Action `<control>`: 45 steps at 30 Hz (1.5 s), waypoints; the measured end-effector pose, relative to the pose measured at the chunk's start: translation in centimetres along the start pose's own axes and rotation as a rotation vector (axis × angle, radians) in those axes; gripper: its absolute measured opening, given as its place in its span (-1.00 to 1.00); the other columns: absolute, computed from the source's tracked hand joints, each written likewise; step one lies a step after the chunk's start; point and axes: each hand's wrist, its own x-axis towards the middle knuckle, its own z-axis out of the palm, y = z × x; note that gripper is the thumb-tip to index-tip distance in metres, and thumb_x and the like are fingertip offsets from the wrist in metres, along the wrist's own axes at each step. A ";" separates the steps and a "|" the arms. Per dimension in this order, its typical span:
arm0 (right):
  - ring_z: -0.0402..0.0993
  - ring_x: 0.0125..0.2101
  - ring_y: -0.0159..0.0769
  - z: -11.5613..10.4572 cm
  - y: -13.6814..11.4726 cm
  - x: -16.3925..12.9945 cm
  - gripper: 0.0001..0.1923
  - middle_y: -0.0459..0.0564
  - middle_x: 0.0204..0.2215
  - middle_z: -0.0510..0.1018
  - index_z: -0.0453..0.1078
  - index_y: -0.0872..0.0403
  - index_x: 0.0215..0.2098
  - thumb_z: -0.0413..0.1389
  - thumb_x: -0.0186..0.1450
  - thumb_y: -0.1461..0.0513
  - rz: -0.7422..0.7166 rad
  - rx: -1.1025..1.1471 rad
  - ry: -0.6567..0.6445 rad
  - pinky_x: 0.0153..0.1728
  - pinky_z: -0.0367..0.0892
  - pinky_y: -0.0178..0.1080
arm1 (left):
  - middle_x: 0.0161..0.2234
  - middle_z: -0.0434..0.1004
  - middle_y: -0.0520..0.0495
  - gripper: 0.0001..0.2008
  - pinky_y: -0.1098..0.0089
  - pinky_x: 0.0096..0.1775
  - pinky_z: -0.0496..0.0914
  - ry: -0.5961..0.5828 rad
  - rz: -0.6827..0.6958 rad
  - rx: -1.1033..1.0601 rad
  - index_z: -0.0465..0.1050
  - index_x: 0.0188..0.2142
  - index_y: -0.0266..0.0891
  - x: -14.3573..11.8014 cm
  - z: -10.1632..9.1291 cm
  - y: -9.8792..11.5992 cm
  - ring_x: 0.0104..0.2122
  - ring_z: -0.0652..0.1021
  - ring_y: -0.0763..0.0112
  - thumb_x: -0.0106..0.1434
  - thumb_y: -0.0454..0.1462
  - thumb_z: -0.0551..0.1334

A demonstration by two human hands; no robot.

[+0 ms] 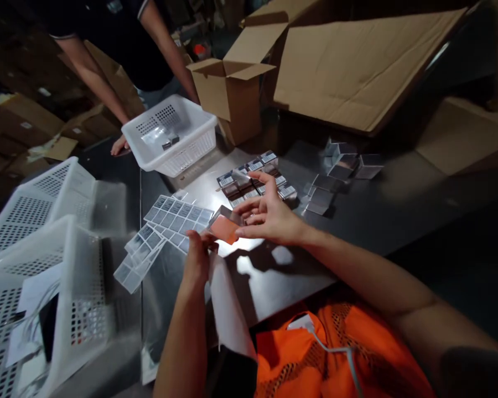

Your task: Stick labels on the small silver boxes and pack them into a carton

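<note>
Two hands meet over the table (398, 210). Left of the small box (225, 225) lie label sheets (166, 226); the left hand (198, 260) pinches its lower edge, the right hand (269, 218) grips its right side, fingers partly spread. Beyond it sit packed boxes (253, 179).

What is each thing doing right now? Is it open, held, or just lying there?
Small orange box: held by both hands.
Left hand: gripping the box.
Right hand: gripping the box.
Label sheets: lying flat.
Cardboard box: open.
White basket: upright, nearly empty.
Finished boxes: grouped on table.
</note>
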 end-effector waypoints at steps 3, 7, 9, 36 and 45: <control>0.55 -0.41 -0.37 0.7 0.8 0.3 0.12 -0.22 -0.34 0.55 -0.13 -0.07 0.18 0.48 -0.14 0.22 0.158 0.195 0.071 -0.25 0.51 -0.22 | -0.02 0.60 -0.17 -0.09 0.37 -0.43 0.38 0.082 0.339 0.319 0.54 0.01 -0.13 0.0 -1.0 0.1 -0.30 0.57 0.21 -0.30 0.26 0.49; 0.58 -0.21 -0.25 0.7 1.1 -0.2 0.01 -0.08 -0.17 0.50 -0.04 -0.08 0.16 0.48 -0.08 0.13 0.153 0.091 0.053 -0.14 0.53 -0.09 | -0.03 0.61 -0.11 -0.34 0.35 -0.26 0.44 0.163 0.572 0.486 0.55 0.02 -0.05 -0.6 -1.1 0.3 -0.19 0.59 0.21 -0.13 -0.13 0.59; 0.49 0.00 -0.15 0.1 0.6 -0.7 -0.20 0.04 0.01 0.40 0.16 -0.07 0.11 0.45 0.02 0.10 -0.045 -0.186 0.174 0.01 0.47 0.00 | -0.11 0.63 -0.08 -0.47 0.35 -0.28 0.45 0.158 0.584 0.477 0.58 -0.02 -0.04 -0.7 -0.9 0.3 -0.27 0.60 0.27 -0.03 -0.18 0.55; 0.45 -0.47 -0.45 -0.3 -3.0 -2.6 -0.42 -0.22 -0.44 0.52 0.14 0.01 0.04 0.32 0.16 0.26 0.092 -0.118 0.047 -0.48 0.30 -0.41 | -0.06 0.61 -0.08 -0.46 0.39 -0.23 0.51 -0.097 0.808 0.573 0.52 0.07 -0.10 -1.3 -0.2 0.8 -0.21 0.62 0.31 0.07 -0.23 0.48; 0.47 -0.47 -0.42 -0.1 -2.9 -2.5 -0.40 -0.21 -0.45 0.51 0.13 0.01 0.03 0.33 0.15 0.24 0.078 -0.113 0.063 -0.48 0.34 -0.41 | -0.05 0.61 -0.07 -0.47 0.39 -0.21 0.51 -0.094 0.815 0.587 0.51 0.08 -0.10 -1.5 -0.2 1.0 -0.20 0.62 0.32 0.09 -0.26 0.46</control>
